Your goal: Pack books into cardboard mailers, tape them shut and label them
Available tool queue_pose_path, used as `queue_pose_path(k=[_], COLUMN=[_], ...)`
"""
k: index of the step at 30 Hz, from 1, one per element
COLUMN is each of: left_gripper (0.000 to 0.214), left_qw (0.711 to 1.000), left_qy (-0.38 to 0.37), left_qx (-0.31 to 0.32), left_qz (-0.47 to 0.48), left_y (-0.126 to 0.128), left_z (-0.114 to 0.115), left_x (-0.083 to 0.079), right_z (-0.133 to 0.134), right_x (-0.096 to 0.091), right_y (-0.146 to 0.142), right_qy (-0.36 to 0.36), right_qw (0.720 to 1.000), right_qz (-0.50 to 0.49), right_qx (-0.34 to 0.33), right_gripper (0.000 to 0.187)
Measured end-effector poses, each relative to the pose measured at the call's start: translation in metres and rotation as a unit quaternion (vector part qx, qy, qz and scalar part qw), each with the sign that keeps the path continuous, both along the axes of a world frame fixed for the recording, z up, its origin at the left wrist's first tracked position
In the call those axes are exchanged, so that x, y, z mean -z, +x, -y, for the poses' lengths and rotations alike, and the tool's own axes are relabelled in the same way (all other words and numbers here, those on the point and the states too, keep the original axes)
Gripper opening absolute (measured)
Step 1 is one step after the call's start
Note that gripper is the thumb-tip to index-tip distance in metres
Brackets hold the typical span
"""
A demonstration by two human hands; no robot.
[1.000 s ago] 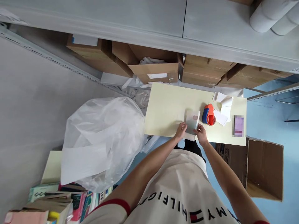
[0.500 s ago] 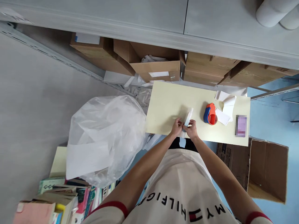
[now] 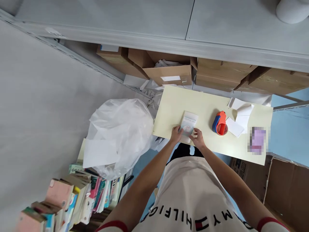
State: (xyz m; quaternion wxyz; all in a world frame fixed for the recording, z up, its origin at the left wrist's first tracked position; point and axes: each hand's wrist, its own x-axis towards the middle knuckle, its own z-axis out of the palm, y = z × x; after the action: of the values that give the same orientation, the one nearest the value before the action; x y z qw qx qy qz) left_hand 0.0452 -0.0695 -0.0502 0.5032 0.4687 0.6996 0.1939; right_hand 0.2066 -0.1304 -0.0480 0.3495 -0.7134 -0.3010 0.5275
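A flat white packet with pale blue print [image 3: 188, 125] lies on the cream tabletop [image 3: 205, 100], close to its near edge. At the packet's left side, my left hand [image 3: 177, 134] grips the edge with the thumb over the top. My right hand [image 3: 198, 139] is at the lower right edge, fingers curled and thumb against the packet. To the right of my hands stands an orange and blue tape dispenser [image 3: 219, 123] with a tape roll in it.
White paper pieces [image 3: 241, 112] and a blurred purple item [image 3: 257, 140] lie on the table's right. A large translucent plastic bag [image 3: 125, 129] stands at left, near stacked books [image 3: 79, 196]. Cardboard boxes [image 3: 169, 72] line the shelf behind; an open carton [image 3: 287, 190] sits lower right.
The packet was narrow and upright between my fingers; now it lies flat, its printed face showing. My hands have moved apart to its two sides. The view has shifted slightly.
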Motion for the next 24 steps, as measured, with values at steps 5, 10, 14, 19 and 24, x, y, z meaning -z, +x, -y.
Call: queue_pose_path(k=[5,10,14,19,24], left_gripper=[0.038,0.036,0.032,0.033,0.031], left_qw=[0.999,0.999,0.997,0.993,0.983], left_qy=[-0.013,-0.013,-0.021,-0.034,-0.005], left_qx=[-0.025,-0.048,-0.072,-0.106,-0.161], left_qz=[-0.038,-0.022,0.007,0.038,0.091], left_y=[0.003,0.001,-0.001,-0.017,-0.044], left_z=[0.009,0.022,0.024,-0.002,-0.058], left_x=[-0.002,-0.009,-0.007,-0.004,-0.003], right_z=[0.01,0.006,-0.006,-0.044,-0.107], right_x=[0.0,-0.013,-0.027,-0.032,-0.02], right_y=[0.002,-0.001,-0.009,-0.033,-0.066], right_qy=[-0.02,-0.084,-0.102,-0.098,-0.056], right_qw=[0.999,0.986,0.969,0.965,0.973], right_qz=[-0.029,-0.14,-0.218,-0.223,-0.206], right_qx=[-0.013,0.041,0.062,0.095,0.094], right_gripper=[0.072,0.075,0.073,0.081,0.081])
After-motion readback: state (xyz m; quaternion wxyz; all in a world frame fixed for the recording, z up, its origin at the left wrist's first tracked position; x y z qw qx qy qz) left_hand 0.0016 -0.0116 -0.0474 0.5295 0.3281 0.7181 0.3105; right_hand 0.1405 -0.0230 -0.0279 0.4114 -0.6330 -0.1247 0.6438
